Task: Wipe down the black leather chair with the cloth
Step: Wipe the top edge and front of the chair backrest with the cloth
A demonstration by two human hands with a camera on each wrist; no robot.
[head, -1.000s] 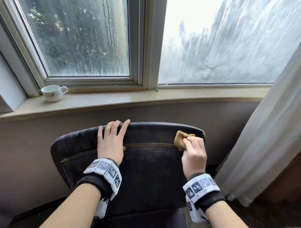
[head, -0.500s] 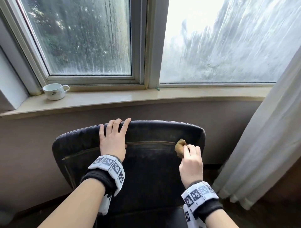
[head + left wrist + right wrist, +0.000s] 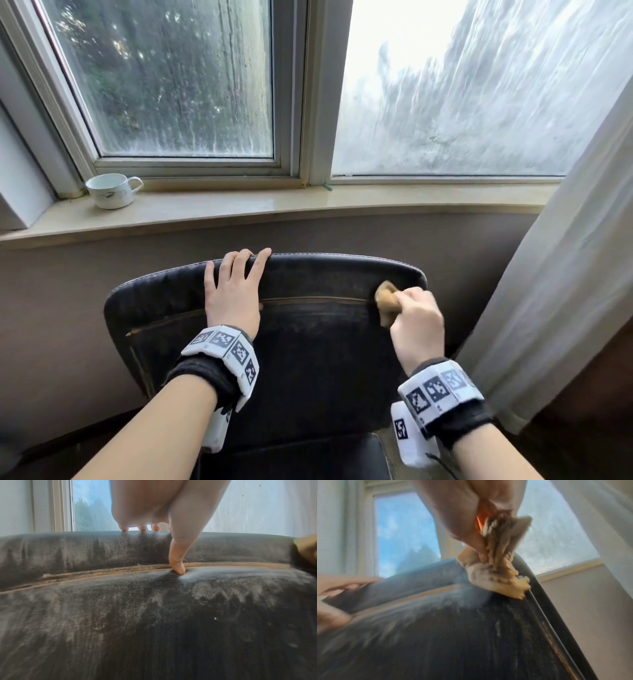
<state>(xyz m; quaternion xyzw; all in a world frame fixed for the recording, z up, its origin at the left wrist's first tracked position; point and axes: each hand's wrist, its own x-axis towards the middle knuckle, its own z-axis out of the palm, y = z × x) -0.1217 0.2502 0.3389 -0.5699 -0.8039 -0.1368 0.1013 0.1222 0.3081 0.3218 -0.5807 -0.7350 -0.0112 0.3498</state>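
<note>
The black leather chair (image 3: 308,349) stands before me with its dusty backrest (image 3: 154,615) facing me. My left hand (image 3: 234,291) lies flat on the backrest's top, fingers straight and reaching over the upper edge, the thumb (image 3: 177,563) pressing at the tan seam. My right hand (image 3: 416,322) grips a bunched tan cloth (image 3: 387,301) and presses it on the backrest's upper right, at the seam's end. In the blurred right wrist view the cloth (image 3: 498,577) touches the leather (image 3: 453,635) near the chair's right edge.
A white cup (image 3: 111,190) sits at the left of the windowsill (image 3: 308,205) behind the chair. A pale curtain (image 3: 565,274) hangs close to the chair's right side. Wet window panes (image 3: 171,78) fill the wall above.
My right hand first slid the cloth down from the backrest's top right to the seam, and now it sits a little more to the right there. The left hand stays in place.
</note>
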